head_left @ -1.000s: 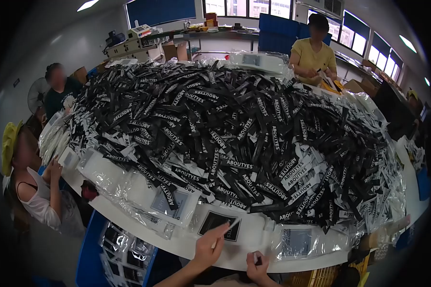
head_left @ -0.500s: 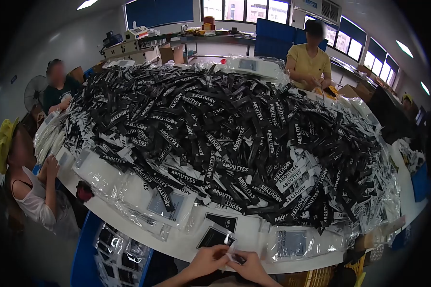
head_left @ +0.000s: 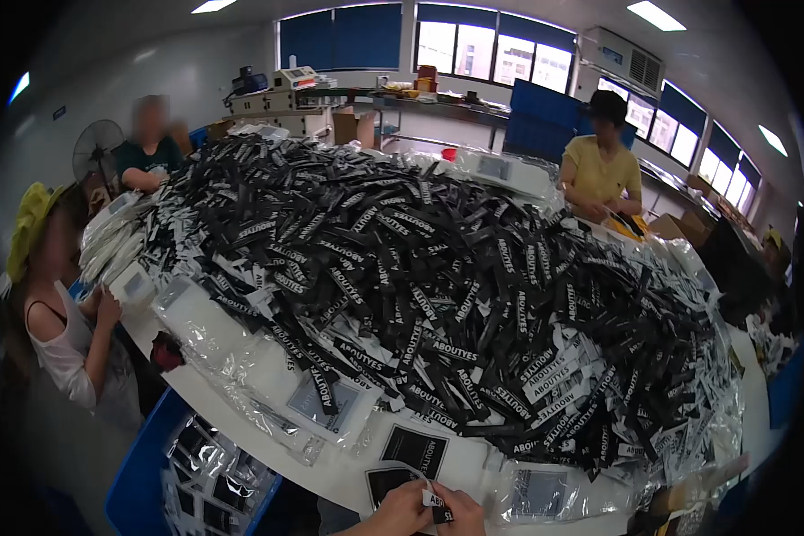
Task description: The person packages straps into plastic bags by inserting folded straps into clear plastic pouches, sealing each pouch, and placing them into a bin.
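Note:
At the bottom centre, my left hand and my right hand are close together, fingers pinched on a small black-and-white strip lettered like those in the pile. A clear bag with a black card shows just behind my left hand. Beyond it lies another bagged black card on a stack of clear bags at the table edge. A large heap of black and white labels covers the middle of the table. Stacks of clear bags with grey print lie to the right of my hands.
A blue bin with bagged black cards stands below the table at lower left. One co-worker is at the left, another at the far left, and a third across the table. A dark red object lies at the left edge.
My hands have come together from apart and now pinch the strip between them. The bagged card appears in front of the stack. The view has tilted, and the whole scene sits lower.

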{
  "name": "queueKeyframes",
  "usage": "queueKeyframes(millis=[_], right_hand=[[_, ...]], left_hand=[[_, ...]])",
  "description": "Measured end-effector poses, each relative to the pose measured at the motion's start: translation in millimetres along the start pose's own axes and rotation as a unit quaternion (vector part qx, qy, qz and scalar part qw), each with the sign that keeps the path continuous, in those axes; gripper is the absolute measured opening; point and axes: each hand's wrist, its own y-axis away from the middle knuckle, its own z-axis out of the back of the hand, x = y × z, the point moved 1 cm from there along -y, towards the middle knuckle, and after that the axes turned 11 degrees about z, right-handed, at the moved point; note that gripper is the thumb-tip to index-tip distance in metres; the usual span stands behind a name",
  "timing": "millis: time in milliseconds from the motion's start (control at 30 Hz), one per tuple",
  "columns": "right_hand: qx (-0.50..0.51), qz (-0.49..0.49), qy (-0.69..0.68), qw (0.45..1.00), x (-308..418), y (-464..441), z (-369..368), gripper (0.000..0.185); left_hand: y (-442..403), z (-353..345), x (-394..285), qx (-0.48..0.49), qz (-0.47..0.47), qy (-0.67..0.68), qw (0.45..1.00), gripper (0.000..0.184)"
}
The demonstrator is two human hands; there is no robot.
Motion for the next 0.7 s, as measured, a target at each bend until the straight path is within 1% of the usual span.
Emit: queueKeyframes(millis=[133, 267, 333, 400, 500, 700], right_hand=[[-0.032, -0.004, 0.013, 0.999, 3, -4, 17, 0.019], [-0.038, 0.006, 0.022, 0.999, 5, -7, 21, 0.018], [-0.04, 0.008, 0.023, 0.999, 4, -6, 19, 0.017], [-0.04, 0.009, 0.022, 0.999, 2, -4, 16, 0.017], [-0.043, 0.008, 0.027, 0.999, 2, -3, 16, 0.016], [-0.08, 0.019, 0.035, 0.996, 4, -10, 28, 0.014]], left_hand=[[-2, 0, 3, -0.03, -0.018, -0.014, 0.999, 0.02], [-4, 5, -1, -0.056, -0.044, -0.02, 0.997, 0.021], [-6, 2, -7, -0.039, -0.069, -0.017, 0.997, 0.021], [-8, -7, -10, 0.004, -0.08, -0.02, 0.997, 0.021], [-10, -12, -12, 0.05, -0.08, -0.013, 0.995, 0.021], [-10, -11, -8, 0.066, -0.069, -0.005, 0.995, 0.022]])
